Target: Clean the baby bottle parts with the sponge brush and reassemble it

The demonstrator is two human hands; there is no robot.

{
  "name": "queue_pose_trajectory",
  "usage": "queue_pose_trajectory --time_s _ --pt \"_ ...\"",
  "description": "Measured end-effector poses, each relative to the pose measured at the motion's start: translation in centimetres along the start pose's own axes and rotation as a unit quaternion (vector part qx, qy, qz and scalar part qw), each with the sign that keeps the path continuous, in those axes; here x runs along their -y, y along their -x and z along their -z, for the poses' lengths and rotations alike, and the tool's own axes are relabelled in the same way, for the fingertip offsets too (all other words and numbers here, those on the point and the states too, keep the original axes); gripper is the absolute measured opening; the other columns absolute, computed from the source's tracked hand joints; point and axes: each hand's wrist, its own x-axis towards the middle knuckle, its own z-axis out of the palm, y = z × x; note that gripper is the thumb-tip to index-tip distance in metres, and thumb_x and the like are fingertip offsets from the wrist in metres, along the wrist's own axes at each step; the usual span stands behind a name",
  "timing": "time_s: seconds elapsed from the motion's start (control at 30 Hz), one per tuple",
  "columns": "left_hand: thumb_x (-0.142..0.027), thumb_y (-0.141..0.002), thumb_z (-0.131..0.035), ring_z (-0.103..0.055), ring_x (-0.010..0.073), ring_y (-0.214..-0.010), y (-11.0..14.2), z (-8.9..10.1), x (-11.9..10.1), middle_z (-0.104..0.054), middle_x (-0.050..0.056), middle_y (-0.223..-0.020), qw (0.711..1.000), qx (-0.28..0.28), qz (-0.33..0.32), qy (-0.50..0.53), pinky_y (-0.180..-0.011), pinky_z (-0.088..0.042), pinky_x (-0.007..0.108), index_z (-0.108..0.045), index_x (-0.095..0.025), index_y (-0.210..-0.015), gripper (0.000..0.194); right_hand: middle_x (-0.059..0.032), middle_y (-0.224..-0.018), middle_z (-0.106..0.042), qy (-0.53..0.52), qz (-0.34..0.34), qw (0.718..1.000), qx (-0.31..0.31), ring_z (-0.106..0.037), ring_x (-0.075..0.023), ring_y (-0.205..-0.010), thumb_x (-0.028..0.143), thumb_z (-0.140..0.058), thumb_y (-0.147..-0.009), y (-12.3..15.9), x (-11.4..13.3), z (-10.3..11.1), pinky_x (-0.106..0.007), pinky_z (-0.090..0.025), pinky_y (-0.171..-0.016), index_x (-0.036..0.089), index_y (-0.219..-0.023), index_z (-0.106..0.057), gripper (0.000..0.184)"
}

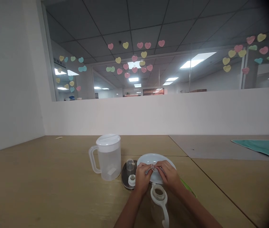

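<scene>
Your left hand (143,177) and right hand (170,174), in the head view, pinch a small clear piece (153,167) above the white dish (158,158), perhaps to catch drips; the open bottle (157,204) stands upright nearest you, likely for easy reach.

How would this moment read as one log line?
left hand: pinching small clear piece; right hand: same; behind hands in view: white plate; nearer: uncapped bottle; leftward: lidded pitcher
</scene>
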Motion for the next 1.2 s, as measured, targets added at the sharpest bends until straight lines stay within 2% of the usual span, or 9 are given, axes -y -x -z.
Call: queue_pose_trajectory --time_s 0.13,0.3,0.4,0.53,0.63,0.73,0.9,1.03,1.2 --pt "-0.033 -0.087 -0.049 -0.056 0.0180 -0.078 -0.1 0.2 -0.1 -0.070 0.004 -0.083 1.000 -0.010 0.000 0.001 -0.074 -0.042 0.029 -0.072 -0.025 -0.095 0.025 -0.0048 -0.082 -0.067 0.032 0.015 0.998 -0.053 -0.064 -0.0158 -0.076 0.014 -0.045 -0.089 0.7 -0.1 0.0 -0.028 -0.052 -0.070 0.019 -0.094 -0.057 0.013" --pt "-0.034 -0.086 -0.050 -0.055 0.0183 -0.080 0.0 0.3 -0.5 -0.069 0.004 -0.082 1.000 0.003 0.004 -0.014 -0.075 -0.042 0.030 -0.071 -0.026 -0.098 0.025 -0.0041 -0.074 -0.069 0.058 -0.046 0.994 -0.075 -0.063 -0.0118 -0.056 0.022 -0.037 -0.093 1.4 0.2 0.0 -0.023 -0.051 -0.057 0.017 -0.093 -0.059 0.022" --pt "-0.035 -0.086 -0.051 -0.055 0.0181 -0.079 0.1 0.1 -0.9 -0.070 0.003 -0.082 1.000 0.010 0.005 -0.001 -0.075 -0.041 0.030 -0.071 -0.027 -0.099 0.025 -0.0041 -0.072 -0.069 0.060 -0.058 0.992 -0.092 -0.066 -0.0136 -0.063 0.025 -0.037 -0.093 1.5 0.0 0.1 -0.023 -0.052 -0.059 0.018 -0.091 -0.059 0.023" --pt "-0.033 -0.085 -0.053 -0.055 0.0182 -0.078 0.1 -0.2 -0.9 -0.070 0.003 -0.080 1.000 0.000 0.008 0.027 -0.074 -0.041 0.029 -0.071 -0.027 -0.096 0.023 -0.0042 -0.082 -0.070 0.036 -0.044 0.997 -0.056 -0.065 -0.0116 -0.063 0.021 -0.044 -0.090 1.0 -0.1 0.3 -0.021 -0.052 -0.061 0.019 -0.093 -0.058 0.015" --pt "-0.032 -0.084 -0.055 -0.055 0.0181 -0.078 0.2 -0.5 -0.6 -0.068 0.004 -0.079 1.000 -0.009 0.010 0.028 -0.074 -0.042 0.029 -0.072 -0.026 -0.095 0.021 -0.0048 -0.087 -0.070 0.032 -0.013 0.999 -0.021 -0.067 -0.0134 -0.076 0.019 -0.042 -0.090 0.6 0.0 0.3 -0.022 -0.053 -0.066 0.019 -0.095 -0.058 0.017" --pt "-0.033 -0.084 -0.055 -0.056 0.0181 -0.078 0.2 -0.5 -0.5 -0.067 0.004 -0.078 1.000 -0.001 0.010 0.014 -0.074 -0.042 0.029 -0.072 -0.026 -0.096 0.021 -0.0056 -0.087 -0.070 0.041 -0.015 0.999 -0.029 -0.067 -0.0140 -0.079 0.017 -0.037 -0.092 0.6 -0.1 0.2 -0.023 -0.054 -0.066 0.019 -0.095 -0.057 0.020" --pt "-0.032 -0.083 -0.056 -0.057 0.0191 -0.080 0.1 -0.4 -0.5 -0.069 0.005 -0.082 1.000 0.003 0.008 0.011 -0.075 -0.043 0.031 -0.072 -0.026 -0.096 0.021 -0.0050 -0.072 -0.069 0.064 -0.063 0.990 -0.107 -0.067 -0.0163 -0.070 0.023 -0.039 -0.091 1.3 -0.4 0.2 -0.027 -0.054 -0.063 0.019 -0.082 -0.055 0.019" --pt "-0.027 -0.082 -0.057 -0.059 0.0196 -0.081 0.0 -0.5 0.1 -0.071 0.006 -0.084 0.999 -0.035 0.023 0.022 -0.077 -0.045 0.033 -0.073 -0.023 -0.090 0.018 -0.0019 -0.062 -0.065 0.020 -0.114 0.975 -0.190 -0.063 -0.0138 -0.055 0.026 -0.037 -0.092 1.5 -0.9 0.4 -0.025 -0.050 -0.053 0.017 -0.091 -0.050 0.015" --pt "-0.025 -0.078 -0.059 -0.061 0.0216 -0.085 -0.7 -0.1 0.9 -0.072 0.006 -0.087 0.997 -0.072 0.041 0.009 -0.083 -0.044 0.037 -0.073 -0.022 -0.088 0.017 -0.0016 -0.062 -0.063 0.084 -0.272 0.945 -0.162 -0.055 -0.0123 -0.049 0.041 -0.042 -0.089 0.9 -1.7 1.2 -0.023 -0.039 -0.048 0.016 -0.086 -0.058 0.030"
